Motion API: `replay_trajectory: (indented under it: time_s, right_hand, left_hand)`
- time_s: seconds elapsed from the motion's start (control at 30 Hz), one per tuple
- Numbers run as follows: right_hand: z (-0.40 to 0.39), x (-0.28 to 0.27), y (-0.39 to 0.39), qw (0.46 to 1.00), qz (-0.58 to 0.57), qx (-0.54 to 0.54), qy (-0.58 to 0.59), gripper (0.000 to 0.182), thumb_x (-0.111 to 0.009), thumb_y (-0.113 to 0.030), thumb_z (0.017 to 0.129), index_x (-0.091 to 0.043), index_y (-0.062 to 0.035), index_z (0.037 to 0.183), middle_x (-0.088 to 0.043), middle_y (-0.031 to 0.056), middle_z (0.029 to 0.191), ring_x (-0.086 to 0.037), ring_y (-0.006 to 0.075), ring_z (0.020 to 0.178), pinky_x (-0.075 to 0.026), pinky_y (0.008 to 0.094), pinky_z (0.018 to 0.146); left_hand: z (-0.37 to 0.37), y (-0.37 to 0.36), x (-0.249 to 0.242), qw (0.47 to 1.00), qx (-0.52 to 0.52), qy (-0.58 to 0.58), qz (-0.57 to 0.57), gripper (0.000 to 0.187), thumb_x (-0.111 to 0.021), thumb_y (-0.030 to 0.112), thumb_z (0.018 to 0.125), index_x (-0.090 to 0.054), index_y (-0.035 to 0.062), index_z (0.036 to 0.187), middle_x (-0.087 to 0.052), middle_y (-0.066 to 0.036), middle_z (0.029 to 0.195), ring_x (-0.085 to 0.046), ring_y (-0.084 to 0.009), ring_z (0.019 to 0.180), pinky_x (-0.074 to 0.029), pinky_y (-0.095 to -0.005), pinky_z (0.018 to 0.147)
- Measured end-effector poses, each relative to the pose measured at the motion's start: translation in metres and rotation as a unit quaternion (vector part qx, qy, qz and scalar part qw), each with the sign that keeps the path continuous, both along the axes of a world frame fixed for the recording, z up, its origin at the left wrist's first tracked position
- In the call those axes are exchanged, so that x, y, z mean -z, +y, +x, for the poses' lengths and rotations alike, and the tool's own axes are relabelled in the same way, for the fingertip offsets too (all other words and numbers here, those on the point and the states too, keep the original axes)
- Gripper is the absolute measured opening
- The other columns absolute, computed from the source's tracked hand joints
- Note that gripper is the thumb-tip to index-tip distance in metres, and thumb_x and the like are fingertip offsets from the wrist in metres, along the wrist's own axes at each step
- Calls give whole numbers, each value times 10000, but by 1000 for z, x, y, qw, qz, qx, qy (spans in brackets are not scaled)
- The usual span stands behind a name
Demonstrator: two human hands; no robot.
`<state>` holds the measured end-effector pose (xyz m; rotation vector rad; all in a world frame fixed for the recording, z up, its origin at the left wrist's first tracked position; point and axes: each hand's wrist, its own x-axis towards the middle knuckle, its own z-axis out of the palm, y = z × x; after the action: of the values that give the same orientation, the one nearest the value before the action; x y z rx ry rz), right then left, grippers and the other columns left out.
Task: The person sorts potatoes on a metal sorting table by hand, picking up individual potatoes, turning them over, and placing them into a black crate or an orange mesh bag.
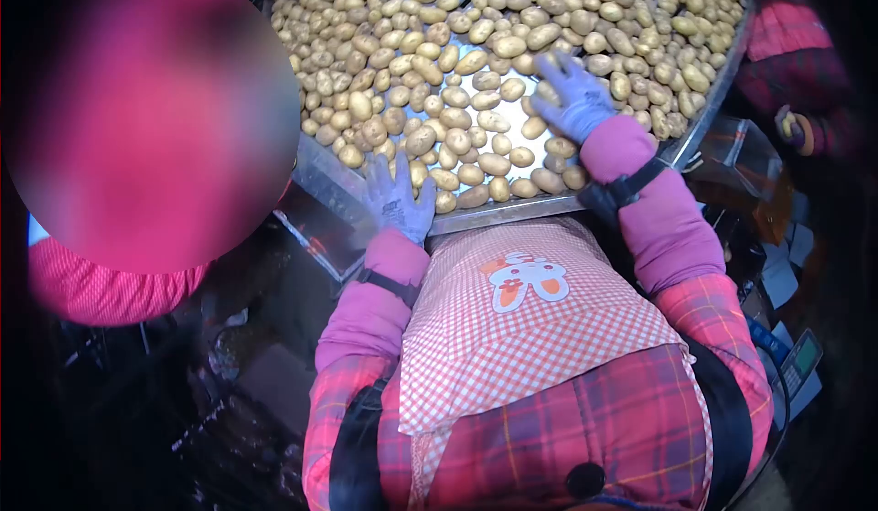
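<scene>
Many potatoes [494,121] lie heaped on a metal sorting table [521,215], thickest toward the far side. Near the front edge they spread thinner, and a patch of shiny metal shows between them. My left hand [400,202], in a light purple glove, rests at the table's near-left edge, its fingers extended against the closest potatoes. My right hand [574,99], gloved the same way, reaches farther in with fingers spread over potatoes at the right of the thin patch. Neither hand has a potato visibly gripped.
At left, a person's pink sleeve [119,282] shows beside a large blurred patch. Another person's hand [794,129] is at the right, beyond the table's raised rim. A clear plastic-sided bin [736,159] sits below the right corner. A device with a small screen [805,355] stands lower right.
</scene>
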<state>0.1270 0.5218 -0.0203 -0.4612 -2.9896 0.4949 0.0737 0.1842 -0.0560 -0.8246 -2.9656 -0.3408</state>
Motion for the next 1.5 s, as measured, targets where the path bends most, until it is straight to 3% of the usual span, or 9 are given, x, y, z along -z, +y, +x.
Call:
replay_trajectory:
  time_s: [0.2,0.27,0.33,0.7,0.93,1.23,1.37,1.43,1.5]
  right_hand:
    - [44,-32,-34,989,-56,-85,111,543,-676,-381,811,-548,-167,1293,-514,188,1340,-534,370,1198,-460,436,986]
    - [59,-24,8,977,-143,129,90,521,-658,-390,828,-586,-104,1258,-572,194,1283,-517,363,1219,-414,427,1036]
    - [82,-16,76,971,114,185,100,632,-625,-455,848,-549,-20,1301,-584,215,1270,-510,351,1235,-374,445,1067]
    - [110,-24,2,957,241,152,-47,561,-586,-491,863,-507,-248,1362,-494,196,1379,-531,374,1201,-411,452,1028]
    - [81,-27,4,982,-90,56,156,348,-554,-310,933,-633,-106,1204,-651,163,1089,-620,346,1016,-483,426,901]
    - [5,-12,-1,980,0,85,-182,673,-659,-455,796,-470,-172,1377,-537,178,1334,-549,361,1195,-441,435,1004]
    - [18,-35,-21,976,-182,121,14,666,-657,-437,804,-472,-137,1369,-597,214,1225,-577,345,1154,-457,420,970]
    - [26,-129,-73,957,-261,20,-124,671,-657,-432,828,-468,-95,1376,-606,213,1204,-568,348,1155,-447,403,975]
    - [43,-79,-81,957,-262,-126,-18,588,-606,-444,870,-524,-67,1314,-592,200,1245,-547,361,1186,-428,430,990]
  left_hand:
    - [-7,-3,-1,999,31,-17,-2,734,-625,456,829,-405,125,1446,-359,-257,1450,-337,-488,1325,-283,-578,1072]
    - [-2,-9,0,999,41,-10,-3,734,-623,452,832,-399,126,1450,-358,-253,1456,-341,-483,1325,-279,-577,1075]
    - [1,-7,-10,999,46,5,24,729,-622,444,837,-394,129,1454,-368,-244,1459,-344,-466,1330,-267,-570,1083]
    - [1,-20,-27,998,52,8,28,696,-618,462,837,-442,123,1419,-406,-229,1433,-351,-431,1335,-264,-572,1082]
    - [-1,-20,-19,996,66,36,55,660,-632,434,829,-481,111,1384,-437,-241,1405,-393,-447,1294,-282,-555,1081]
    - [-6,-9,-26,982,80,22,172,473,-665,306,848,-590,77,1255,-527,-174,1318,-528,-320,1183,-432,-474,953]
    - [-6,18,-80,764,-27,-478,433,374,-561,246,972,-554,64,1298,-550,-171,1280,-549,-257,1156,-465,-395,956]
    - [2,38,-94,408,-120,-672,606,421,-553,268,980,-518,31,1326,-604,-133,1196,-588,-233,1124,-501,-319,917]
    - [4,39,-78,335,-55,-708,619,442,-555,267,984,-475,28,1347,-572,-146,1236,-576,-262,1135,-518,-344,909]
